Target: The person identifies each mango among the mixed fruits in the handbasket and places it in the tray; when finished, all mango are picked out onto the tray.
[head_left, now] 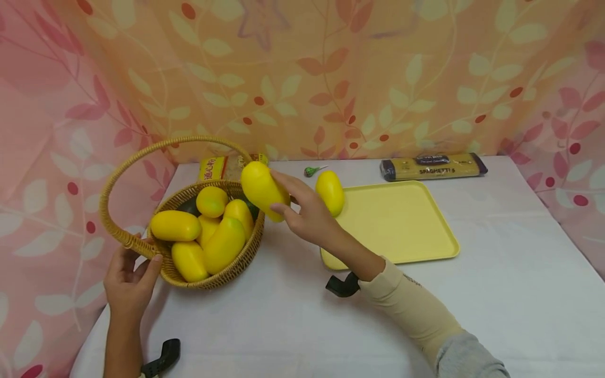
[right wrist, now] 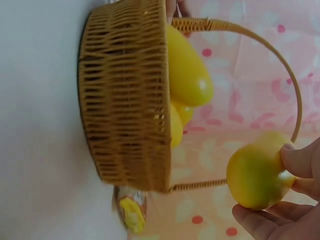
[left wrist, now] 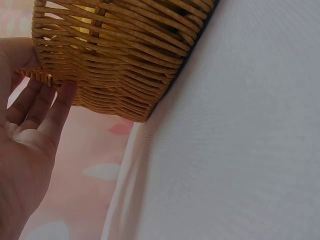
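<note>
My right hand point(head_left: 309, 212) grips a yellow mango point(head_left: 262, 189) between thumb and fingers, raised beside the right rim of the wicker basket point(head_left: 252, 252). In the right wrist view the held mango point(right wrist: 257, 175) shows a greenish end. Several more mangoes lie heaped inside the basket, one of them a long mango point(head_left: 224, 245) at the front, with a dark green item point(head_left: 189, 206) partly hidden beneath them. At the basket's left side my left hand point(head_left: 129, 278) holds the rim by the foot of the arched handle; the left wrist view has its fingers point(left wrist: 62, 107) against the wicker.
Right of the basket lies a yellow tray point(head_left: 392, 226), with a single mango point(head_left: 329, 193) at its left back corner. Behind them are a spaghetti pack point(head_left: 434, 170), a green lollipop point(head_left: 310, 171) and a yellow-labelled food bag point(head_left: 212, 169). Patterned cloth point(head_left: 302, 79) walls the table.
</note>
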The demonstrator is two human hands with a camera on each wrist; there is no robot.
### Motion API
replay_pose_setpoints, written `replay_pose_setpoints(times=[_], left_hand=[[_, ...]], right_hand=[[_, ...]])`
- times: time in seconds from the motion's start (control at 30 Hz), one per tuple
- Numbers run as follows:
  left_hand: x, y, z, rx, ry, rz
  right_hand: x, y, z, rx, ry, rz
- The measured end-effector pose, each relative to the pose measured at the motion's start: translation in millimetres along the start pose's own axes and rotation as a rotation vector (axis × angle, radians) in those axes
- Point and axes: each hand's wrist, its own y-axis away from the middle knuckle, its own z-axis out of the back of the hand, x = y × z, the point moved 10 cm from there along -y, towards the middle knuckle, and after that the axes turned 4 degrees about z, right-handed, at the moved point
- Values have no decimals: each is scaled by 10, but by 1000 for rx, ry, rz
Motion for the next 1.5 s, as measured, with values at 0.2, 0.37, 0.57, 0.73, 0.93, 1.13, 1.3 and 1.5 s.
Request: replay_pose_setpoints(times=[0.2, 0.37, 0.57, 0.73, 0.93, 1.13, 1.3, 1.5], left_hand=[[-19, 8, -1, 0, 14, -1], [-19, 6, 1, -3, 2, 2], [-4, -5, -3, -6, -22, 18], [-14, -11, 0, 0, -15, 1], [11, -12, 6, -8, -22, 27], [-27, 5, -17, 2, 8, -7], [-36, 14, -16, 0, 12, -13], [-16, 8, -3, -5, -27, -6]], right_hand=[[-217, 120, 246, -47, 2, -80], [-374, 176, 501, -117, -18, -123], [-565, 238, 852, -193, -15, -203], [-771, 289, 1121, -237, -13, -304], [-1084, 385, 1382, -219, 63, -449], [-1426, 528, 1491, -127, 179, -625], [-1713, 633, 1443, -21, 246, -744], [-1859, 688, 1327, 72, 263, -773]])
